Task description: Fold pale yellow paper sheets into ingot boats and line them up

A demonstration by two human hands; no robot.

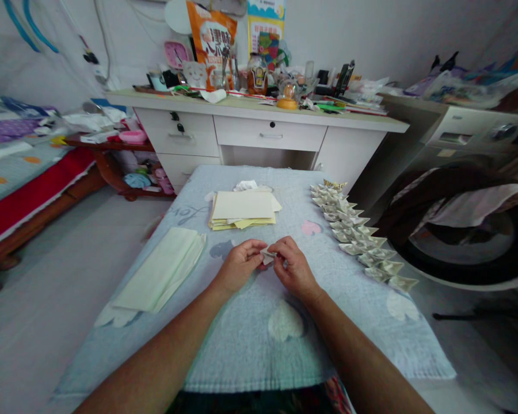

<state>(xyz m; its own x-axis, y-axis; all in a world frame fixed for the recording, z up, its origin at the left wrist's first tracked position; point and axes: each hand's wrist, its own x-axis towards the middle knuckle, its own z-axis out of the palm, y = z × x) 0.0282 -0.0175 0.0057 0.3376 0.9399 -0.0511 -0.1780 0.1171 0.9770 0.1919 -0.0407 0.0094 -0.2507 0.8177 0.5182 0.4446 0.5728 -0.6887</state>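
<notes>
Between my two hands, over the middle of the cloth-covered table (pixel 246 345), is a small piece of folded paper (pixel 267 256). My left hand (pixel 243 263) pinches its left side, fingers closed. On its right side the fingers of my right hand (pixel 294 267) are closed too. Parts of the paper are hidden by the fingertips. Along the table's right side stand several folded paper boats (pixel 349 230) in a slanting row. Ahead of my hands lies a stack of cream and yellow paper sheets (pixel 243 206). A pile of long pale green paper (pixel 157 270) rests at the left.
A white desk (pixel 267 131) crowded with jars, bags and small things stands beyond the table. To the right is a front-loading washing machine (pixel 461 123), its round door open with dark clothing hanging out. A bed (pixel 30 190) is at the left.
</notes>
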